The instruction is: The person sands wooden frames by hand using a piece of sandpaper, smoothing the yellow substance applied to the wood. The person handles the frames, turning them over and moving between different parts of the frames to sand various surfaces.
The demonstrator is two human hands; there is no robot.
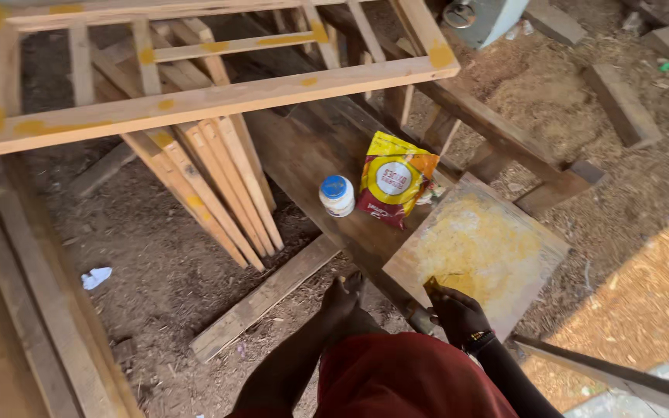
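I looked down on a wooden frame (195, 101) dabbed yellow, lying at eleven o'clock across a dark bench (311, 155). At four o'clock a board (489, 248) smeared with yellow paste served as a mixing surface. A pouch (392, 186) and jar (337, 195) stood beside it. My right hand (458, 313) pinched a small scraper (432, 285) at the board's edge; my left hand (344, 303) hung empty, fingers loose.

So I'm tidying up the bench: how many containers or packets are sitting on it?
2. A small white jar with a blue lid stands on the dark bench, and a yellow and red packet lies just right of it. Others may be hidden under the wooden frame.
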